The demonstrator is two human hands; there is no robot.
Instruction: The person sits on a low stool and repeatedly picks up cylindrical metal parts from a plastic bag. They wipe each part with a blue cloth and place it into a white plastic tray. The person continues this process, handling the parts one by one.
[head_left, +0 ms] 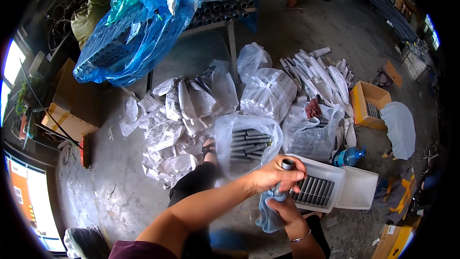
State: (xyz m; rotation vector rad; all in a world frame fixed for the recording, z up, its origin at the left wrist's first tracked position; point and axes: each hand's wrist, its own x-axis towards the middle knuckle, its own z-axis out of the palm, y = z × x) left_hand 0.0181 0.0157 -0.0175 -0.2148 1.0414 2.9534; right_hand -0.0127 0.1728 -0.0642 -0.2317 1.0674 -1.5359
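Observation:
My left hand (274, 176) is closed round the upper part of a short grey metal tube (287, 164), whose open end points up. Just below, my right hand (289, 212), with a bracelet on its wrist, grips a light blue cloth (269, 217) wrapped about the tube's lower part. The tube's lower end is hidden by the cloth and fingers. Beside my hands stands a white box (330, 169) with dark tubes (314, 191) lying side by side in it. A clear plastic bag (223, 132) just beyond holds more grey tubes (249, 139).
A white lid (358, 188) adjoins the box, near a blue bottle (350, 156). Filled plastic bags (268, 93), crumpled paper (167, 148) and paper-wrapped pieces (318, 74) cover the floor ahead. Behind stands a rack of pipes under blue sheeting (158, 33). A cardboard box (369, 93) is at the right.

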